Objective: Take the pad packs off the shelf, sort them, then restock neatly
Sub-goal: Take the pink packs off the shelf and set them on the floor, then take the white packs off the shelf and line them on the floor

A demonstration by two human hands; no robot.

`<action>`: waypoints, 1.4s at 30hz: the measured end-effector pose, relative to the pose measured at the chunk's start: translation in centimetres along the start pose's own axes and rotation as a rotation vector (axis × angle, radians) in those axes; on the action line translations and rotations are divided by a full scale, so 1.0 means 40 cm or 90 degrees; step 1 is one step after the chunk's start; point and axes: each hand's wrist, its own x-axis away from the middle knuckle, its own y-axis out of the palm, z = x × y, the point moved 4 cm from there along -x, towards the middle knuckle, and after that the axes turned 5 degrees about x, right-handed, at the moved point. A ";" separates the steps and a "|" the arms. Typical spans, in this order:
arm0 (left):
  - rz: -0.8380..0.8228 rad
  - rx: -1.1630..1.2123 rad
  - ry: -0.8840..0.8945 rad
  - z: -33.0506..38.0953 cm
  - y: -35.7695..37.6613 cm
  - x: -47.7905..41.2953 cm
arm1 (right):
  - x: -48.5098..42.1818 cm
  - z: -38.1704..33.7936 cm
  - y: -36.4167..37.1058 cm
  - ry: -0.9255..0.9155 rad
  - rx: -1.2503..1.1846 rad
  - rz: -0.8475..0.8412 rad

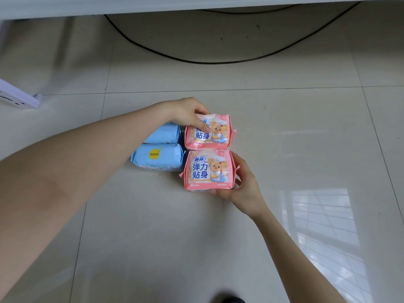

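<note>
Head camera, looking down at a tiled floor (284,149): four pad packs lie sorted by colour in a tight two-by-two block, well below the white shelf edge (153,7) at the top of frame. The left hand (192,114) reaches across and grips the top left corner of the far pink pack (218,132), fingers curled over its edge. The right hand (242,184) holds the near pink pack (209,169) by its right side and lower corner, thumb against the side flap. The two pink packs touch end to end; just beside them on the left sit the far blue pack (164,133) and the near blue pack (157,157), also touching. A black cable (218,60) loops across the floor beyond, and a white object, possibly a power strip (19,95), lies at the left edge. Sorting looks close to done, with restocking yet to come. The risk from here is the slick wrapping: a corner grip could let a pack slide free when lifted, and any sideways nudge while squaring the pink pair would likely push the blue packs out of line. The soft side flaps could also crumple under a tight squeeze.
</note>
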 end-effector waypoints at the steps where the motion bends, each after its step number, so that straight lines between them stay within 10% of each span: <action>1: 0.016 -0.013 -0.005 0.000 -0.001 0.004 | 0.002 -0.001 -0.002 0.002 0.014 0.002; 20: 0.302 -0.431 0.005 0.212 -0.041 0.539 | 0.276 -0.489 -0.126 -0.045 0.688 0.077; 42: 0.453 -0.523 0.030 0.948 -0.416 1.458 | 0.786 -1.593 -0.353 -0.143 0.840 0.228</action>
